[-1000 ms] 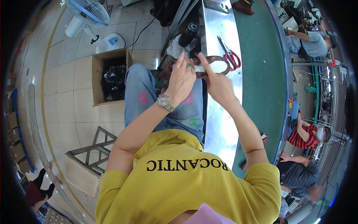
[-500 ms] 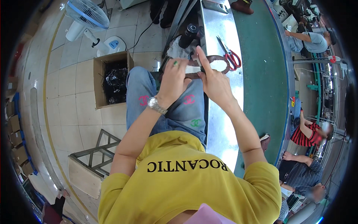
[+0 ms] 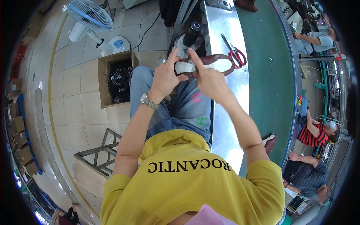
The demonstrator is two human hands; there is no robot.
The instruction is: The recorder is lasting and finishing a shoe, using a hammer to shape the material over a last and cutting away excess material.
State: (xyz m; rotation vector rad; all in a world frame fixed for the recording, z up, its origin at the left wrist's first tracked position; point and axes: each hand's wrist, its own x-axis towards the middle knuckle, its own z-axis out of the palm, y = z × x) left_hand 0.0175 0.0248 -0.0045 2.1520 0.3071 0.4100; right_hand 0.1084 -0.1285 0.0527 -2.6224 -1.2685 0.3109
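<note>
A brown leather shoe upper (image 3: 213,59) lies sole side up across the edge of the metal bench, its underside white. My left hand (image 3: 165,78) is closed around its left end, thumb below and fingers above. On the middle of the underside is my right hand (image 3: 213,82), index finger stretched out and the other fingers curled. A small grey tip shows by that index finger; what the curled fingers hold is hidden. Red-handled scissors (image 3: 236,55) lie on the bench just right of the shoe, blades pointing away.
The metal bench (image 3: 230,112) runs along a green conveyor belt (image 3: 264,93), where a brown shoe (image 3: 270,143) sits. A black bottle (image 3: 192,33) stands beyond my hands. An open carton (image 3: 105,80) of dark scraps and a fan (image 3: 90,17) are left. Several people work at right.
The shoe has turned so more of its white underside shows. My left hand has shifted slightly left, and my right index finger now points further left across the shoe.
</note>
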